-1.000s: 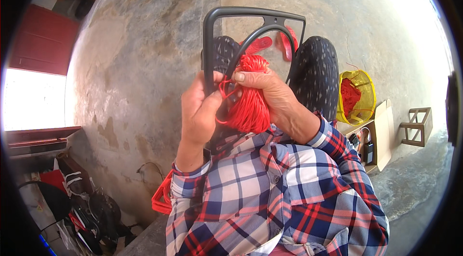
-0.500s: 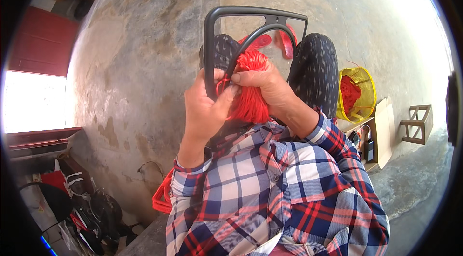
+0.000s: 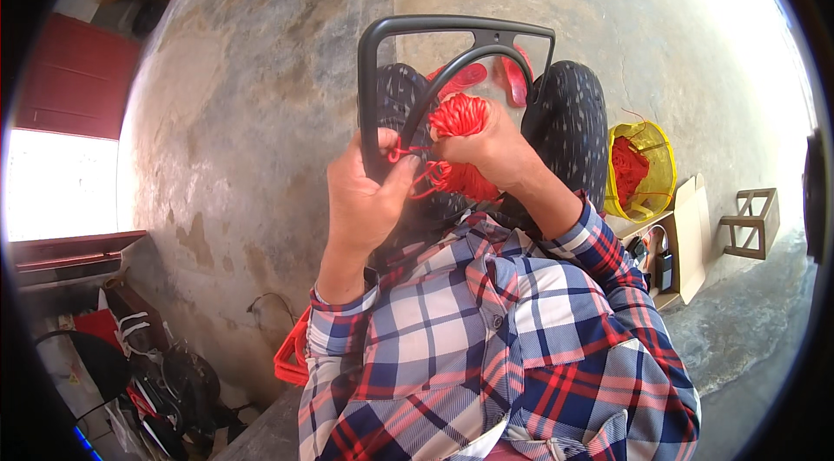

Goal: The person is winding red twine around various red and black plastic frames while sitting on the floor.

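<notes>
A black frame (image 3: 368, 70) with an inner arch stands above my lap, between my knees. My left hand (image 3: 358, 205) is closed round its left side near the lower end, thumb and fingers pressed at a small loop of red cord (image 3: 395, 151) on the frame. In my right hand (image 3: 491, 148) is a thick bundle of red cord (image 3: 458, 116), gripped round its middle, one end bulging above the fist and the other below. Strands of cord run between the two hands. The fingertips of my right hand are partly hidden.
Right of my knee stands a yellow basket (image 3: 665, 170) with red cord inside. Beside it are an open cardboard box (image 3: 691, 239) and a small wooden stool (image 3: 751, 225). Red slippers (image 3: 514, 80) lie beyond the frame. A red plastic item (image 3: 294, 357) is by my left elbow.
My right hand has drawn slightly right, away from my left hand, and turned the bundle. Cord strands now show stretched between the hands. The frame has shifted slightly left.
</notes>
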Action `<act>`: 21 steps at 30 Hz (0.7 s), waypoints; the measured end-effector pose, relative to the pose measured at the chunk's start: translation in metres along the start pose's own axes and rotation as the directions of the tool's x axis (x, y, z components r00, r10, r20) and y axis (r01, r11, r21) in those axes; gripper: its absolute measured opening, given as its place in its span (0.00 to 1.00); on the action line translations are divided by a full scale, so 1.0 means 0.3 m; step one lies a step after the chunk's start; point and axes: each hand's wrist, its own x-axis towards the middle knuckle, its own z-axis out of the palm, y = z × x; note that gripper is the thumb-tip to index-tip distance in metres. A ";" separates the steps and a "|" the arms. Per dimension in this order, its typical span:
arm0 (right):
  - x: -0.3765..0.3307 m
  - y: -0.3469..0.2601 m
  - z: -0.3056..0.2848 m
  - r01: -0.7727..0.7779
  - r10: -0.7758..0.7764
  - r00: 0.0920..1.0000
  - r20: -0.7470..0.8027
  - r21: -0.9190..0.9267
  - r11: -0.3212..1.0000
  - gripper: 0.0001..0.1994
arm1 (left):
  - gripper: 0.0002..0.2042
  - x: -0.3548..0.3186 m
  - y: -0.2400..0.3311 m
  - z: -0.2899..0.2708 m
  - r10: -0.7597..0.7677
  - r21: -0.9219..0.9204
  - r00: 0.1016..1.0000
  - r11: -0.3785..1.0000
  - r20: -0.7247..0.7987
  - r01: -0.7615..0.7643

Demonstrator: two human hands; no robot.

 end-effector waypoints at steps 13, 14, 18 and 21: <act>-0.084 -0.034 -0.034 0.022 -0.018 1.000 -0.024 0.152 0.988 0.05 | 0.08 0.006 -0.025 -0.025 -0.089 -0.019 0.994 0.996 -0.055 0.088; -0.101 -0.045 -0.017 0.064 -0.066 0.998 0.007 0.151 0.986 0.07 | 0.08 0.006 -0.026 -0.026 -0.060 -0.027 0.996 0.998 -0.062 0.058; -0.131 -0.113 0.023 0.146 -0.148 0.986 0.083 0.020 0.989 0.09 | 0.10 0.002 -0.028 -0.012 -0.058 0.112 0.996 0.992 -0.065 0.065; -0.132 -0.162 0.044 0.152 -0.141 0.971 0.195 -0.043 0.987 0.12 | 0.10 0.006 -0.033 -0.002 0.041 0.256 0.994 0.967 -0.097 -0.014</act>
